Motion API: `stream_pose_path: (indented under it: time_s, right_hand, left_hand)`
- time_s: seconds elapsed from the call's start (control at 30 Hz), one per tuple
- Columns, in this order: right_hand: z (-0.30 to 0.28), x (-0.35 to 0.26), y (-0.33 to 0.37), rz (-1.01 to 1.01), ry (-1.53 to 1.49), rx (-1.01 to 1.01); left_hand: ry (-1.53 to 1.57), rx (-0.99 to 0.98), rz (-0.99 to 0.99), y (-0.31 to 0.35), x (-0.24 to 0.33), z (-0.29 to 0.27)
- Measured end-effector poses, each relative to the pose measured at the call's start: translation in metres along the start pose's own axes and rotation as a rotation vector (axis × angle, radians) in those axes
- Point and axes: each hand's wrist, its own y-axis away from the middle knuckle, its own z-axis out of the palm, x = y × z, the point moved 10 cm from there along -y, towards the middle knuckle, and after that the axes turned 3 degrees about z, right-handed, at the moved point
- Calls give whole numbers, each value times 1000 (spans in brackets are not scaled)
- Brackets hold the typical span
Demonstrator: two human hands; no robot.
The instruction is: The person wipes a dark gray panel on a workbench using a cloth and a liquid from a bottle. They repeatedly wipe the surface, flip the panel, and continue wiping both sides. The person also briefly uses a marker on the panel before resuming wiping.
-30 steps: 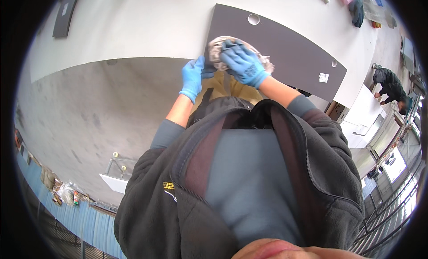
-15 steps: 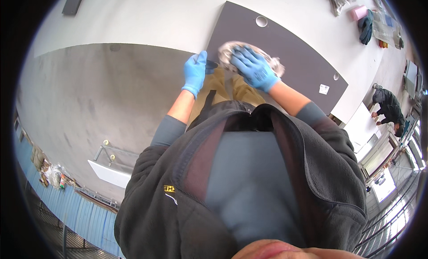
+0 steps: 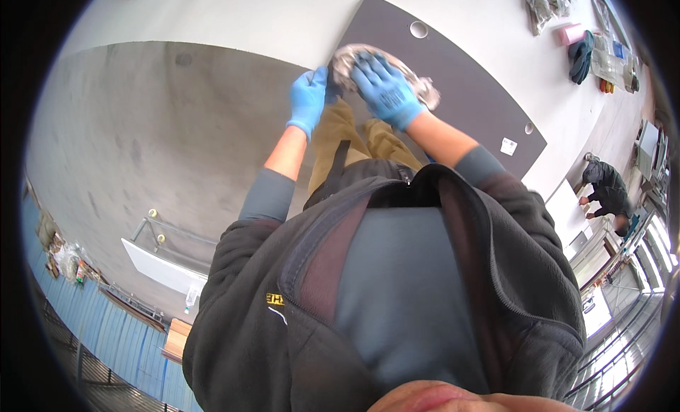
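Note:
A dark grey panel (image 3: 453,79) with a curved far edge lies on a white surface in front of me. It has round holes near that edge and a white label (image 3: 508,146) at its right end. My right hand (image 3: 388,93), in a blue glove, presses a crumpled pale cloth (image 3: 345,61) onto the panel's left part, fingers stretched over it. My left hand (image 3: 307,104), also blue-gloved, is closed at the panel's near left corner. Its fingertips touch the edge there, partly hidden from view.
Plastic bags (image 3: 545,7), a pink roll (image 3: 570,34) and dark gloves (image 3: 581,58) lie at the far right. Another person (image 3: 605,196) bends over a white board on the right. A wheeled cart (image 3: 166,260) stands on the grey floor (image 3: 163,143) to the left.
My right hand and the cloth have slid left and away from me across the panel. My left hand has shifted slightly, staying by the corner. The view has tilted a little.

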Motion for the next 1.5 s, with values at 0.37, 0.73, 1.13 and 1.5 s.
stream_pose_path:
  time_s: [0.37, 0.73, 1.13, 1.5]
  right_hand:
    - [-15, 8, 51, -22, -103, -113]
    - [-12, -3, 36, -24, -48, -54]
    - [1, 1, 11, 73, -49, -59]
    - [21, 18, -17, 168, -58, -61]
  left_hand:
    - [33, 1, -40, 6, 4, 1]
    - [74, 33, -41, 6, 8, 0]
    - [-11, -5, 34, 7, 11, -1]
    - [134, -56, -1, 7, 9, 8]
